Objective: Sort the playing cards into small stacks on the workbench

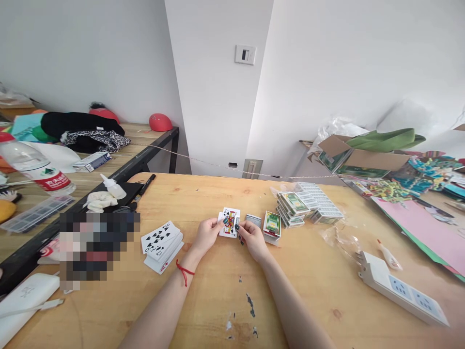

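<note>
Between my two hands, above the middle of the table, is a small bunch of playing cards point(229, 224) with a jack of spades facing up. My left hand point(209, 233) pinches the cards at their left edge. My right hand point(253, 237) grips them at the right edge, thumb on top. On the table to the left lies a loose, fanned pile of playing cards point(162, 242), a nine of spades on top. Just right of my right hand stands a green and white card box point(272, 224). Behind that hand, a patterned card stack or box point(253, 220) is partly covered.
Several stacked card boxes point(293, 206) and wrapped packs point(321, 203) sit at the back right. A power strip point(403, 288) and a glue bottle point(389, 255) lie on the right. On the left are a white squeeze bottle point(113, 187) and a power bank point(27, 305).
</note>
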`<state>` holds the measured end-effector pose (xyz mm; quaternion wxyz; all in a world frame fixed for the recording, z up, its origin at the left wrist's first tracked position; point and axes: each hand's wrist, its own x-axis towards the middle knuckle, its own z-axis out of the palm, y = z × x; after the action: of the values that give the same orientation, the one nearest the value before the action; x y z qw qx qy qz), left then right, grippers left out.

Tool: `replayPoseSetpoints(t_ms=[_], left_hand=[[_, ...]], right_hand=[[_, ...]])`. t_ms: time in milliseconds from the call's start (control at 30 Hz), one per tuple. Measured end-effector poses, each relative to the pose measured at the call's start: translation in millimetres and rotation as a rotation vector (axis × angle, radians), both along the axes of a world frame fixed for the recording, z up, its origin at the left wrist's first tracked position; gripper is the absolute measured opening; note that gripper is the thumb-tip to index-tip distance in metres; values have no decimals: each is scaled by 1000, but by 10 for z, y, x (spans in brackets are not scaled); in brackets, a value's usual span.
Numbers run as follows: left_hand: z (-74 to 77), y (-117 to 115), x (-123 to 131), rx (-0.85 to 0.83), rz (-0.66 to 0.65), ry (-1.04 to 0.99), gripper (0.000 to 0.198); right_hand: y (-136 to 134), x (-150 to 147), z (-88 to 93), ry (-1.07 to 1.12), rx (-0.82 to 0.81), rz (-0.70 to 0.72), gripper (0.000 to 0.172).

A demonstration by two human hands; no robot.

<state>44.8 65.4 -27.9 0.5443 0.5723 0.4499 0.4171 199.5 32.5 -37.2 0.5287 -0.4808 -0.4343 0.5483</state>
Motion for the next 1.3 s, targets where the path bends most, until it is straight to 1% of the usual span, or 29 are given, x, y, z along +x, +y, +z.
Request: replayPoseSetpoints(t_ms=[167, 400, 533, 667, 800, 967, 1067, 1300], left_hand=[[4, 12, 6, -35, -4, 3, 30], [55, 20, -5, -136, -92, -137, 31], [90, 14, -8, -152, -95, -140, 35], [79, 18, -9, -136, -113, -157, 38], [60, 21, -17, -140, -127, -128, 37], [23, 14, -23, -127, -135, -81, 33], [7, 11, -18, -118, -119, -73, 32], [67, 25, -44, -225, -139, -157, 36]], right_hand=[[-19, -31, 20, -40, -7, -54, 36], [-16, -28, 36, -4, -13, -44, 37], [-12, -25, 31, -11, -17, -43, 38], [-10, -15, 17, -16, -4, -27, 36], [-14, -7, 21, -24, 11, -15, 34], [-23, -9, 48, -30, 9, 74, 36], [-27, -8, 57, -33, 4, 101, 37], [-25, -15, 49, -53, 44, 71, 39]])
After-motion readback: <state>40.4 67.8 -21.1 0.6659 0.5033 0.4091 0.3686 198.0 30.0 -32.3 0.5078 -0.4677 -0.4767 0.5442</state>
